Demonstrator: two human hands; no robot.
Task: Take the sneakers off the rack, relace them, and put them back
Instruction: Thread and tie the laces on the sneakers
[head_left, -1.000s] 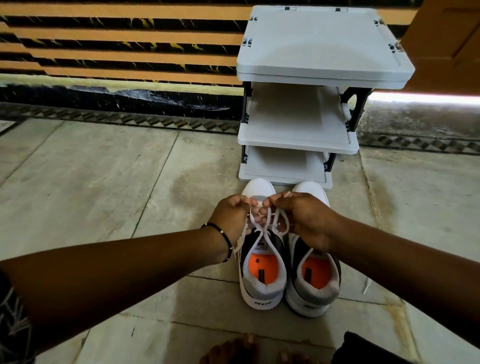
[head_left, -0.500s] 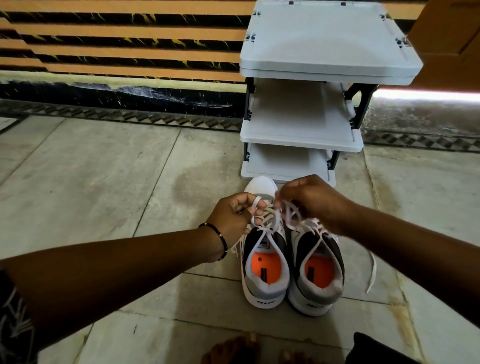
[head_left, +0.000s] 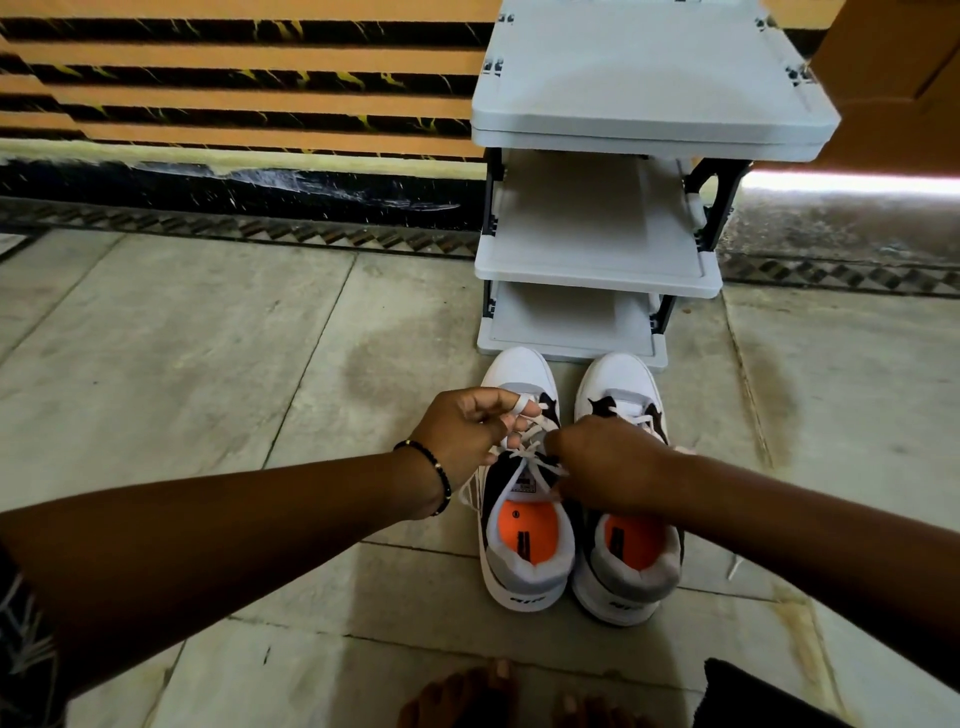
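Observation:
Two white, grey and black sneakers with orange insoles stand side by side on the floor, toes toward the rack: the left sneaker (head_left: 524, 561) and the right sneaker (head_left: 626, 571). My left hand (head_left: 467, 431) pinches a loop of the left sneaker's white lace (head_left: 530, 452) above its tongue. My right hand (head_left: 602, 462) grips the other part of that lace just to the right. The right sneaker's lace trails loose beside it. The grey three-shelf rack (head_left: 597, 270) stands right behind the toes, its shelves bare.
A striped orange and black wall runs behind the rack. A wooden door (head_left: 893, 78) is at the right. My bare toes (head_left: 467, 701) and a dark cloth (head_left: 753, 696) lie at the bottom edge. Stone floor tiles spread to the left.
My right hand has dropped from above the right sneaker back down to the left sneaker's tongue, pulling the lace. My left hand keeps its loop and has shifted slightly.

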